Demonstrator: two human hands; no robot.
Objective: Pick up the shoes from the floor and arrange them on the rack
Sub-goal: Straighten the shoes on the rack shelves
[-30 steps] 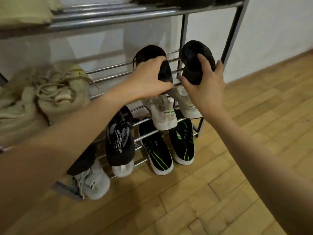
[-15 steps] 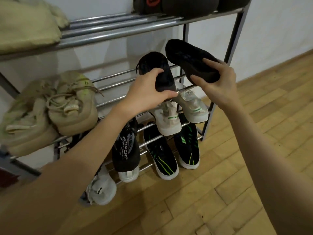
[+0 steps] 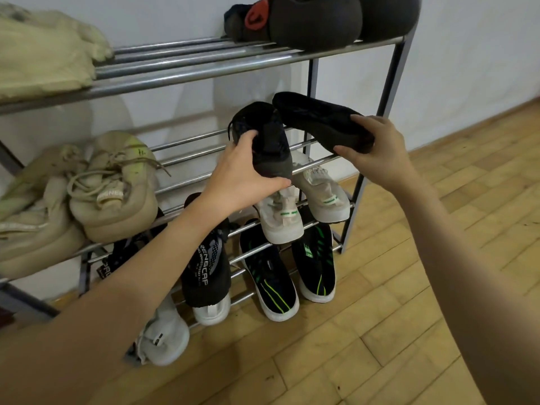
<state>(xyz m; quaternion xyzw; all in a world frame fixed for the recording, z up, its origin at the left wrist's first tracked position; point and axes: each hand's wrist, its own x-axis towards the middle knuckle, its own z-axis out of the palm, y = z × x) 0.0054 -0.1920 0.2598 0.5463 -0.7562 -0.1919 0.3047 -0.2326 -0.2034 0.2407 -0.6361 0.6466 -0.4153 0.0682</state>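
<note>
Both black shoes are going toe-first onto the rack's [image 3: 187, 153] middle shelf, right side, so the heels face out. The left hand [image 3: 242, 176] is curled round the left shoe's [image 3: 263, 135] heel; the right hand [image 3: 377, 153] pinches the right shoe [image 3: 315, 118], which looks not quite set down.

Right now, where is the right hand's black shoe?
Head view, right of centre: the black shoe is in the right hand, over the rack's second shelf.
</note>
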